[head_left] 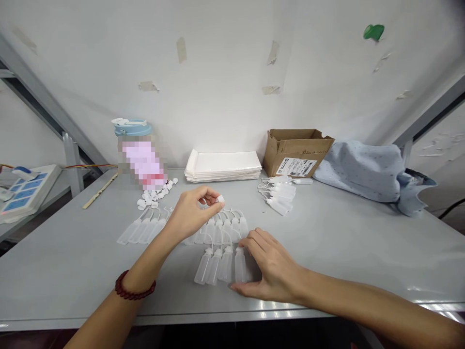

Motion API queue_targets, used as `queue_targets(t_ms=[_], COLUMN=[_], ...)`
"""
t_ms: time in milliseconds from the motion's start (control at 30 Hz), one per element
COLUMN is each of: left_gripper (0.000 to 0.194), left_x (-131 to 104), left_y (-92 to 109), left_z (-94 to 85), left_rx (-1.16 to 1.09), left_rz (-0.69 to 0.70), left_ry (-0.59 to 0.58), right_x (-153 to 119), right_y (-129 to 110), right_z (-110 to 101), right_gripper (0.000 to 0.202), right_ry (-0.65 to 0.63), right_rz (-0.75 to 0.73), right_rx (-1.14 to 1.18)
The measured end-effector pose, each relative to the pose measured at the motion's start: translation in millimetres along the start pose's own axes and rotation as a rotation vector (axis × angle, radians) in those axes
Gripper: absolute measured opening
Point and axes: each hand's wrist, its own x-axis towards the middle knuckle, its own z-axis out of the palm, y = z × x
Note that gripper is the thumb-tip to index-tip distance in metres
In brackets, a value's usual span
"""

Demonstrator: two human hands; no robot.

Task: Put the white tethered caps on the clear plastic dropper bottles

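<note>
My left hand (198, 208) pinches a small white cap (220, 198) between thumb and fingertips, above rows of translucent bottles. My right hand (269, 266) curves around a bottle (240, 265) at the right end of the front row, fingers at its neck and thumb near its base. Beside that bottle lie three more bottles (214, 266) with thin bent tubes. Behind them is another row of bottles (227, 228), partly hidden by my left hand. Several bottles (140, 230) lie farther left, and loose white caps (150, 196) are heaped behind those.
A stack of white trays (223, 166) stands by the wall, with an open cardboard box (298, 155) to its right. More bottles (279, 194) lie before the box. Blue cloth (363, 169) rests at right. A blue-lidded container (132, 128) and wooden stick (100, 190) are at left.
</note>
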Motion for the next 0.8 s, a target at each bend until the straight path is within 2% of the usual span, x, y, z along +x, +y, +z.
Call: queue_targets(t_ms=[67, 200, 267, 400, 600, 800], left_gripper=[0.021, 0.023, 0.024, 0.027, 0.026, 0.027], left_x=[-2, -6, -8, -8, -6, -8], left_y=[2, 7, 9, 12, 12, 11], left_z=[-2.0, -3.3, -0.8, 6.6, 9.2, 6.8], left_rx=[-0.085, -0.218, -0.228, -0.234, -0.301, -0.252], left_rz=[-0.007, -0.030, -0.037, -0.037, 0.001, 0.033], left_ry=[-0.129, -0.475, -0.573, -0.594, -0.594, -0.558], right_x=[2, 5, 5, 2, 3, 2], right_y=[2, 14, 20, 25, 25, 27], right_z=[-8, -22, -25, -24, -26, -26], right_gripper=[0.052, 0.048, 0.051, 0.055, 0.059, 0.057], right_ry=[0.026, 0.060, 0.076, 0.072, 0.057, 0.069], right_rz=[0.003, 0.031, 0.040, 0.019, -0.103, -0.189], right_rx=[0.056, 0.178, 0.217, 0.262, 0.308, 0.204])
